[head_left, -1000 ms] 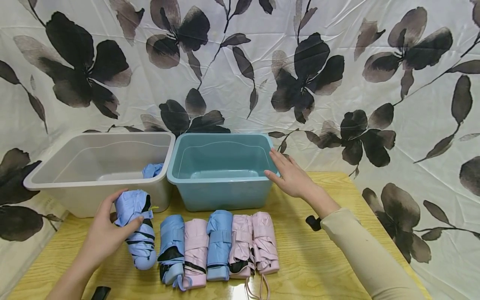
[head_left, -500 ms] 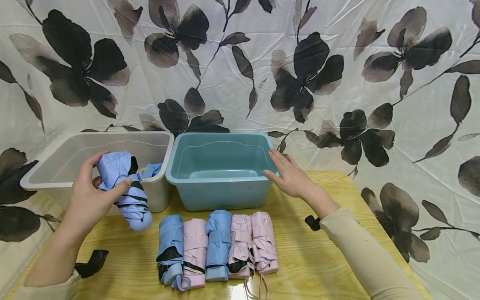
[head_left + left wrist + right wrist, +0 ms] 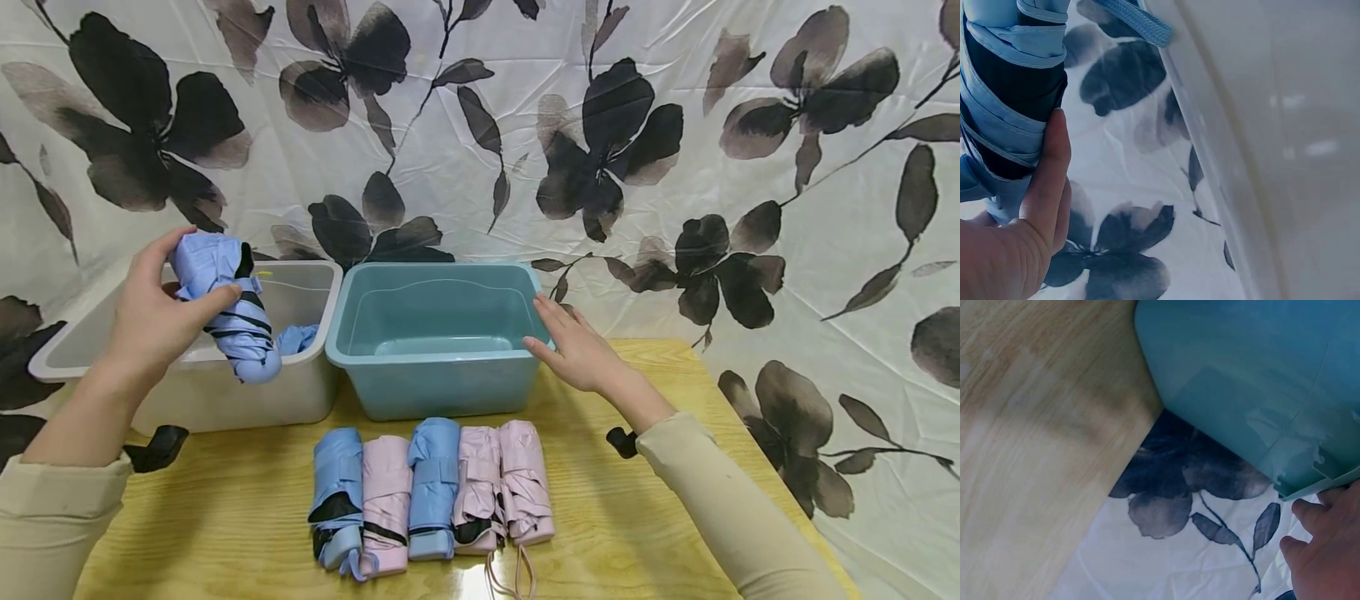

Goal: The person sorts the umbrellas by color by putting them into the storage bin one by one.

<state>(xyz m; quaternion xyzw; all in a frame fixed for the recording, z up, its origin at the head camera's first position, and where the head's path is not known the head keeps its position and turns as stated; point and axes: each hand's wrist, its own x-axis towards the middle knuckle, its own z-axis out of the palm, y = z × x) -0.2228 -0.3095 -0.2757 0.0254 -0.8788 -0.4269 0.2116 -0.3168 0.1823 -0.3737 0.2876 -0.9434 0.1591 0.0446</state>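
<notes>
My left hand (image 3: 150, 312) grips a folded periwinkle-blue umbrella (image 3: 225, 300) over the front part of the white bin (image 3: 247, 396). The umbrella is tilted, its rounded end toward the lower right. In the left wrist view, fingers (image 3: 1050, 169) lie along the umbrella's blue and black folds. My right hand (image 3: 573, 346), fingers extended, rests at the right rim of the teal bin (image 3: 442, 387). The right wrist view has fingertips (image 3: 1307, 515) at that rim. Another blue bundle (image 3: 297, 338) lies inside the white bin, partly hidden by its front wall.
Several folded umbrellas stand in a row before the bins: a blue one (image 3: 336, 500), a pink one (image 3: 386, 500), another blue one (image 3: 433, 492) and more pink ones to the right. All lie on a wooden table (image 3: 225, 517). A floral cloth (image 3: 480, 208) hangs behind.
My left hand has lifted the periwinkle umbrella from in front of the white bin, up and left to above its rim. My right hand has stayed at the teal bin.
</notes>
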